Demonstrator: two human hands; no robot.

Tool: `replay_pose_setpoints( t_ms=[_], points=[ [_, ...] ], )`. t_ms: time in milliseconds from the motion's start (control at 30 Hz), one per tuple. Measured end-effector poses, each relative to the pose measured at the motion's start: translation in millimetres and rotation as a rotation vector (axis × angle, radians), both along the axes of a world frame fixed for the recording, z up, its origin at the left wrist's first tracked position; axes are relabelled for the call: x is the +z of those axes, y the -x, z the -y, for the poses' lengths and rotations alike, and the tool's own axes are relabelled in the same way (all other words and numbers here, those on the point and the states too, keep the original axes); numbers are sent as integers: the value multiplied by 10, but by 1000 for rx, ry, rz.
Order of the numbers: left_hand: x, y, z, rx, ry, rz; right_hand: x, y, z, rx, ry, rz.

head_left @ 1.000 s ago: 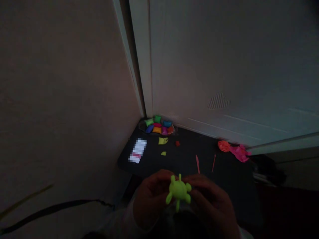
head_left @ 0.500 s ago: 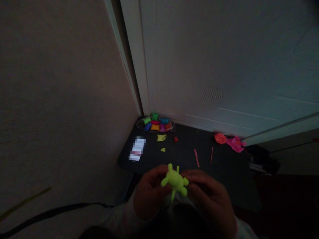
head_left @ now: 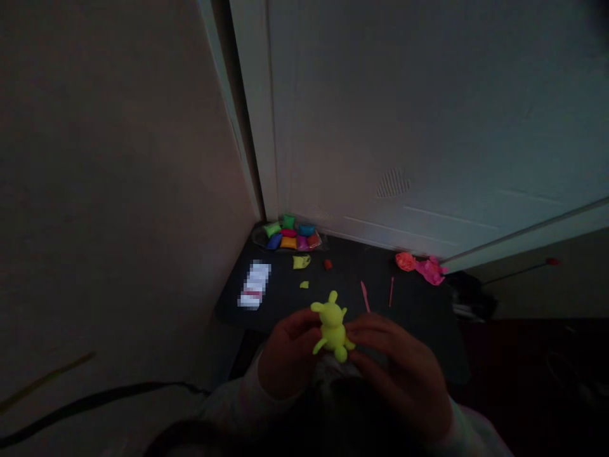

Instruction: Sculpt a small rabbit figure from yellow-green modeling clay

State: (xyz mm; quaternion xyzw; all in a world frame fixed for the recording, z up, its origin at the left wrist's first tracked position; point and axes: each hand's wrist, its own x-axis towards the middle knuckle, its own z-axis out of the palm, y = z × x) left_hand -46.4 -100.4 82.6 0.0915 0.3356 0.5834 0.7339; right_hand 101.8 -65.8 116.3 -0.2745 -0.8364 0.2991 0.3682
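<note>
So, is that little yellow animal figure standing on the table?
No, the yellow animal figure is held between the left hand and right hand.

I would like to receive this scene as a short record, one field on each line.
Object between hands: yellow figure with ears and limbs
Left hand: against the figure, fingertips partly hidden
Right hand: fingers gripping the figure's lower part
Surface: dark tabletop
Tools: pink knife-shaped tool, thin pink stick
Back left: coloured packets
Back right: orange bundle, pink bundle
Small piece: red
Lighting: dim
</note>
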Motion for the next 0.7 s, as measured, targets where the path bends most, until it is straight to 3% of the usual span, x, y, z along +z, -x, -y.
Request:
replay_pose_setpoints(
  t_ms=[233,367,500,700],
  points=[
    [134,94,5,-45,32,19,49,63,-18,-39,-128,21],
    [76,72,36,64,37,55,54,88,-50,-4,-154,18],
    [6,24,30,65,-4,47,91,86,-78,31,-152,-2],
    [99,-7,-50,38,-113,41,174,56,-90,9,-154,-46]
  ],
)
